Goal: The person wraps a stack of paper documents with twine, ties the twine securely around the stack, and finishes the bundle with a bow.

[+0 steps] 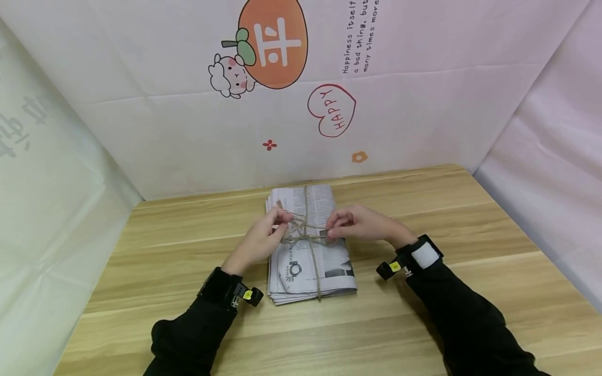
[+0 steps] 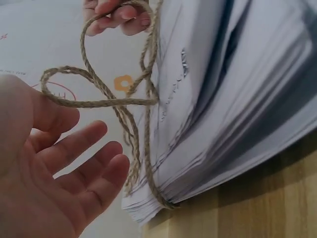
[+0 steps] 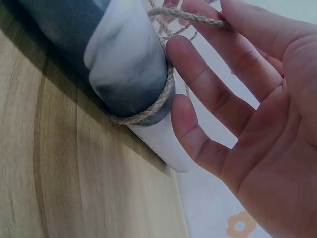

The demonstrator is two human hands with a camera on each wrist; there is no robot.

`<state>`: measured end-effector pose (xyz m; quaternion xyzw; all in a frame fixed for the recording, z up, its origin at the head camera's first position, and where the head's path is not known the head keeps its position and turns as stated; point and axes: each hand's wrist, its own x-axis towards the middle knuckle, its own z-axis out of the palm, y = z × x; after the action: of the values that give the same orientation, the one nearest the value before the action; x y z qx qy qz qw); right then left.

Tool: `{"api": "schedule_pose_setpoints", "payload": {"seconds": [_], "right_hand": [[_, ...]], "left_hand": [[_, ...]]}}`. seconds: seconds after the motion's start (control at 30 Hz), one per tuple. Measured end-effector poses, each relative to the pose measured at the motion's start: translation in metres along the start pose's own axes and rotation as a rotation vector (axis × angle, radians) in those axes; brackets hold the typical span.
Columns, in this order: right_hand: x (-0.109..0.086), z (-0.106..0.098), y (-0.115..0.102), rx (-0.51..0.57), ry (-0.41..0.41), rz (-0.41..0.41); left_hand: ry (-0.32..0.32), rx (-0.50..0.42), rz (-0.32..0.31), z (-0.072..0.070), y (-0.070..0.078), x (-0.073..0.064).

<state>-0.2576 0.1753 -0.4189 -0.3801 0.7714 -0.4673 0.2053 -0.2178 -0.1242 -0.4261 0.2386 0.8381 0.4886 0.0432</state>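
Observation:
A folded stack of newspapers lies on the table, with brown twine running around it lengthwise and crosswise. Over the crossing, my left hand pinches a loop of the twine between thumb and index finger. That twine loop stands out from the papers in the left wrist view, the other fingers spread below it. From the right side, my right hand pinches another length of twine between thumb and index finger. Its remaining fingers are loosely bent beside the papers' edge. Part of the knot is hidden behind the fingers.
The wooden table extends to both sides of the stack. Behind it hangs a white printed cloth, with more pale cloth at left and right. Black cameras are strapped to both wrists, including the left wrist camera.

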Motion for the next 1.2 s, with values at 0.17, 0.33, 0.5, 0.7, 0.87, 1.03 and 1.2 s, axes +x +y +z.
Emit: {"api": "schedule_pose_setpoints", "payload": {"seconds": [0.17,0.33,0.5,0.7,0.87,1.03,1.2], "right_hand": [[0.000,0.000,-0.002,-0.010,0.015,-0.003],[0.000,0.002,-0.005,0.004,0.035,-0.007],[0.000,0.002,-0.006,0.010,0.053,-0.024],[0.001,0.003,-0.004,0.005,0.065,-0.064],[0.002,0.003,-0.003,-0.036,0.076,-0.096],[0.003,0.005,-0.004,-0.040,0.091,-0.094],[0.003,0.006,-0.003,-0.044,0.095,-0.096]], "left_hand": [[-0.080,0.111,0.083,0.001,-0.003,0.001],[-0.163,0.151,0.197,-0.002,-0.007,-0.001],[-0.196,0.195,0.205,-0.003,-0.012,-0.001],[-0.194,0.180,0.156,-0.003,-0.014,-0.001],[-0.168,0.145,0.166,-0.002,-0.014,-0.002],[-0.210,0.102,0.201,-0.001,-0.013,-0.001],[-0.232,0.108,0.179,-0.002,-0.012,-0.003]]}}
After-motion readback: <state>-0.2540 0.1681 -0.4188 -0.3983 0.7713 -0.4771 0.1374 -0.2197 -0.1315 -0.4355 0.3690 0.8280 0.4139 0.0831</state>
